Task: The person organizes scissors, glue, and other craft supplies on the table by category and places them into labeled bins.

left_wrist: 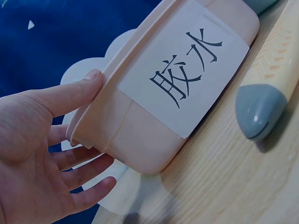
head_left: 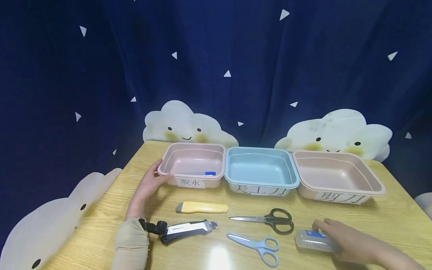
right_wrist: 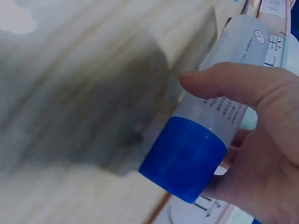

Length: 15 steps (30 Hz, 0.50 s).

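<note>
My left hand (head_left: 153, 182) holds the corner of a pink plastic bin (head_left: 213, 183) with a paper label on its front. In the left wrist view the thumb lies on the bin's rim (left_wrist: 110, 77), with the other fingers round the side below. A blue-capped thing (head_left: 210, 173) lies inside this bin. On the right, my right hand (head_left: 352, 240) grips a clear glue bottle (head_left: 312, 243), tilted just over the table. The right wrist view shows its blue cap (right_wrist: 184, 158) and printed translucent body, with the thumb across it.
A light blue bin (head_left: 261, 184) and a beige bin (head_left: 307, 191) stand beside the pink one. In front lie a yellow utility knife (head_left: 204, 207), a black-and-white utility knife (head_left: 189, 229), black-handled scissors (head_left: 270, 219) and light blue scissors (head_left: 258, 245). Dark curtain hangs behind the table.
</note>
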Each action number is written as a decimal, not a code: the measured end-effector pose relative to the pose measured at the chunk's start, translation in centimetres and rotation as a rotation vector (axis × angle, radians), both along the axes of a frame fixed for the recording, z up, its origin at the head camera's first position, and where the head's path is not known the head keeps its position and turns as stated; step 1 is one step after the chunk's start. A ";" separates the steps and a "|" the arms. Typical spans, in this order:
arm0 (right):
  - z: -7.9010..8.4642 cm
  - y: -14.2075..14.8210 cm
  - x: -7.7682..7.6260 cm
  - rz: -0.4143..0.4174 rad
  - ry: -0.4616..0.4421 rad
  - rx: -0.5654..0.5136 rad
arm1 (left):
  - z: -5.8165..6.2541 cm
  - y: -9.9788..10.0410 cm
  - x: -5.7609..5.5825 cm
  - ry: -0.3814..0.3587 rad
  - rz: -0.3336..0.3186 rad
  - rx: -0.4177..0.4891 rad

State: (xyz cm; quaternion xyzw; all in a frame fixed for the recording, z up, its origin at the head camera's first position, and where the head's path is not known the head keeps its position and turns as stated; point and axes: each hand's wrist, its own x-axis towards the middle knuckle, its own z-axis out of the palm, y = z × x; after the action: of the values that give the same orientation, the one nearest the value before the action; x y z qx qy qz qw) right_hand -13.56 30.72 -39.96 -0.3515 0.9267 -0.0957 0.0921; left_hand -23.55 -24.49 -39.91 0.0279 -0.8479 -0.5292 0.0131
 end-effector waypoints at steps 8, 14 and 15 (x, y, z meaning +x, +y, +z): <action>3.1 -2.8 -1.6 0.078 0.278 -0.006 | -0.1 0.1 0.1 -0.012 0.012 0.009; 5.1 -5.8 -2.6 0.135 0.388 -0.078 | 0.0 0.1 0.2 -0.009 0.010 0.025; 5.4 -6.2 -2.7 0.134 0.393 -0.078 | 0.0 0.1 0.2 -0.009 0.010 0.024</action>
State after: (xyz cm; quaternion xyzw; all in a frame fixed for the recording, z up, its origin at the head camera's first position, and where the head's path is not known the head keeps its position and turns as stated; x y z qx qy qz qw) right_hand -16.30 24.50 -34.54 -0.4276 0.8970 -0.0545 -0.0981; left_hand -23.37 -24.35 -39.90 0.0344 -0.8415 -0.5391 0.0116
